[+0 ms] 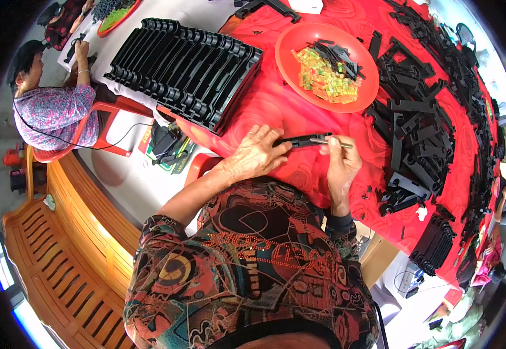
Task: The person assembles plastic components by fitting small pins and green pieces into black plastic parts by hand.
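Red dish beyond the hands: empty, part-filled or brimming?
Part-filled: yellow translucent pieces and black strips lie in the red dish, bare surface showing at its left.

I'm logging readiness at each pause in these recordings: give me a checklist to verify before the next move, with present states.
1. Left hand steadies the black strip: ok, its fingers are at the strip's left end.
2. Right hand grips the thin tool: ok, between thumb and fingers.
3. Tool tip seated on the strip: cannot tell; it overlaps the strip in view, but contact is too small to judge.
4. Red bowl holds small pieces: ok, yellow-green pieces and black ones.
5. Black parts to the right in neat order: not ok, they lie jumbled.
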The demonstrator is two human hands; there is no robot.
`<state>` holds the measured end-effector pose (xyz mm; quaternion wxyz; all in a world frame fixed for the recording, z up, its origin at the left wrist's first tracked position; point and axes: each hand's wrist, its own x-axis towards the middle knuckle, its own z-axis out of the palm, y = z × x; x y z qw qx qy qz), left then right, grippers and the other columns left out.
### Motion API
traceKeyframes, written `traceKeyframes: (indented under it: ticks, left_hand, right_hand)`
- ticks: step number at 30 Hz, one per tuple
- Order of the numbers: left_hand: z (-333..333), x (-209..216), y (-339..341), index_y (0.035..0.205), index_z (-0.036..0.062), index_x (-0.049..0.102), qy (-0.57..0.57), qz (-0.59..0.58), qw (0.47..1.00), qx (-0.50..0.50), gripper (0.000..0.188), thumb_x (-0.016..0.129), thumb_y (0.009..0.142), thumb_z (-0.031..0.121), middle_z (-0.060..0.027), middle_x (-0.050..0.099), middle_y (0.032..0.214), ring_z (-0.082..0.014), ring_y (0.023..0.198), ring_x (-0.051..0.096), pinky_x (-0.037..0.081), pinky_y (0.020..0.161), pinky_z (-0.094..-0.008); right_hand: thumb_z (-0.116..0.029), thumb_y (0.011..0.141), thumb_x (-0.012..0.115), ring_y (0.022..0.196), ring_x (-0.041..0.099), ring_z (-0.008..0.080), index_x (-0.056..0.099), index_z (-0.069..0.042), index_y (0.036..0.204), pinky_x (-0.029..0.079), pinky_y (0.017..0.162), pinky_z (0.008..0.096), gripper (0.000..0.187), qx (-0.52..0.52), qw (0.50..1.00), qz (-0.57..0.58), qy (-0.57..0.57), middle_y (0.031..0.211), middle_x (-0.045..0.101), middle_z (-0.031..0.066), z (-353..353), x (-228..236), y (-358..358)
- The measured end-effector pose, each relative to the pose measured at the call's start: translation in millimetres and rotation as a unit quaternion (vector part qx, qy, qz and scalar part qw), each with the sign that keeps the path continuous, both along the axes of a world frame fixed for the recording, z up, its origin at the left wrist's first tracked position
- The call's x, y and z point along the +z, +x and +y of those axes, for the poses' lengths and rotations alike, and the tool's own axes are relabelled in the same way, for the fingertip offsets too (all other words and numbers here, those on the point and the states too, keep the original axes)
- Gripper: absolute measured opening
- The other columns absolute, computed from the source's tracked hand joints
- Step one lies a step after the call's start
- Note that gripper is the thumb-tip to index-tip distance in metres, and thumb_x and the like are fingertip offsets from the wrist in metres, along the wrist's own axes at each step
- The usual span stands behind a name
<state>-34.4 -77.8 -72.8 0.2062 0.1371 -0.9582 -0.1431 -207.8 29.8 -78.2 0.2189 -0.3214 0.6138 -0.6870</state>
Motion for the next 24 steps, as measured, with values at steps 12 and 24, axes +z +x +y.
traceKeyframes:
  ticks: [12, 24]
  left_hand:
    - [-2, -23, -9, 0.103, 0.0061, 0.061, 0.024, -0.02, 0.999, 0.009, 0.03, 0.065, 0.074, 0.013, -0.0141, 0.055, 0.097, -0.0303, 0.087, 0.055, 0.048, 0.078, -0.0381]
    - [-4, -24, -11, 0.1, 0.0034, 0.061, 0.064, -0.011, 0.998, 0.003, 0.028, 0.064, 0.074, 0.009, -0.0134, 0.054, 0.092, -0.031, 0.086, 0.053, 0.046, 0.077, -0.038]
  right_hand:
    - [-0.002, 0.083, 0.063, 0.06, 0.059, 0.0093, 0.056, -0.001, 0.089, 0.051, 0.052, 0.0214, 0.009, 0.007, 0.996, -0.068, 0.049, 0.075, 0.06, 0.0044, -12, -15, -1]
    - [-0.001, 0.082, 0.064, 0.053, 0.055, 0.0048, 0.055, -0.002, 0.082, 0.046, 0.046, 0.0184, 0.009, 0.035, 0.995, -0.078, 0.053, 0.067, 0.057, 0.0008, -24, -19, -8]
